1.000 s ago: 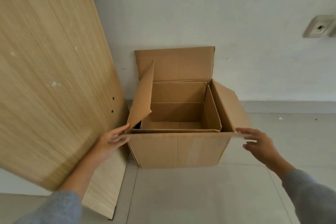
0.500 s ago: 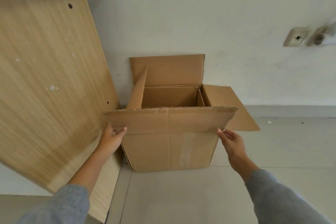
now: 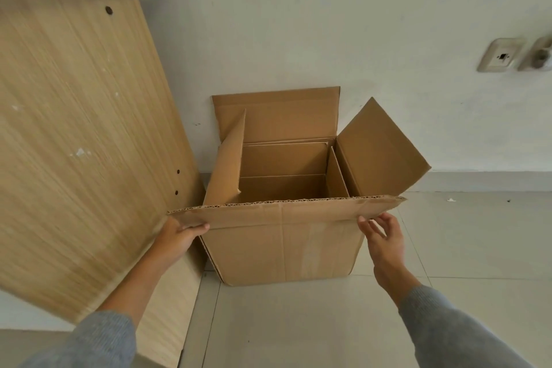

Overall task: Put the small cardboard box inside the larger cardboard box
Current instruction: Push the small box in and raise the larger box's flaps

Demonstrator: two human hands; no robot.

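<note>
The larger cardboard box (image 3: pixel 283 248) stands on the floor against the wall with its flaps open. Inside it I see the walls of a smaller open cardboard box (image 3: pixel 282 160), set toward the back left. The large box's front flap (image 3: pixel 283 210) juts out toward me, roughly level. My left hand (image 3: pixel 176 237) grips the left end of that flap. My right hand (image 3: pixel 383 240) is just below the flap's right end, fingers spread, with only the fingertips near the cardboard. The right side flap (image 3: pixel 379 149) tilts upward.
A tall light wooden panel (image 3: pixel 80 128) leans close against the box's left side. White wall behind, with a socket plate (image 3: pixel 500 55) at the right. Pale tiled floor (image 3: pixel 298 323) lies in front and to the right.
The front flap came up in both hands, then tipped toward me. The right side flap rose from lying flat. My right hand has loosened its hold on the flap.
</note>
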